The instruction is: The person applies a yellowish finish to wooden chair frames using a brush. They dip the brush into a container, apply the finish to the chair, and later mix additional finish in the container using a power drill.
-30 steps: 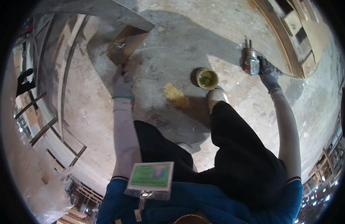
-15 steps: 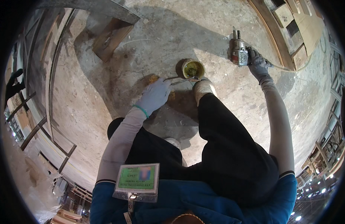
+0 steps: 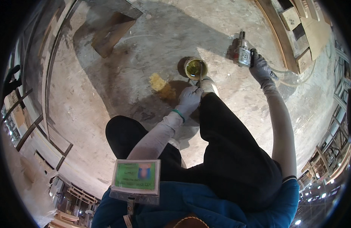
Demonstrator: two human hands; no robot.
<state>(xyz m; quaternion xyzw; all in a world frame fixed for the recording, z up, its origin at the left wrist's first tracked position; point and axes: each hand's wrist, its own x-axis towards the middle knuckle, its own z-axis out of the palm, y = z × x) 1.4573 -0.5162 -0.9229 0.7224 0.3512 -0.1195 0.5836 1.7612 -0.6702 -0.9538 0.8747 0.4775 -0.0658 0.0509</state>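
Note:
My left hand (image 3: 188, 99), in a pale glove with a green band at the wrist, is closed round a thin rod (image 3: 201, 76). The rod's far end reaches into a small round pot (image 3: 186, 73) of yellow-green liquid on the floor, just beyond my shoe. Out to the right, my gloved right hand (image 3: 262, 69) grips the handle of a silver hose-fed air tool (image 3: 243, 55). Its narrow nose points away from me, and the body is close to the floor; whether it touches, I cannot tell.
A yellow powdery patch (image 3: 157, 81) lies left of the pot. Beyond it stands a wooden board (image 3: 111, 36). Wooden framing (image 3: 276, 32) fills the far right, with a hose (image 3: 297, 83) curving beside it. Metal rails (image 3: 50, 76) run along the left.
My left hand has moved right, close to my shoe, and the rod has swung from lying across the pot's near side to pointing into it. The air tool has tilted slightly.

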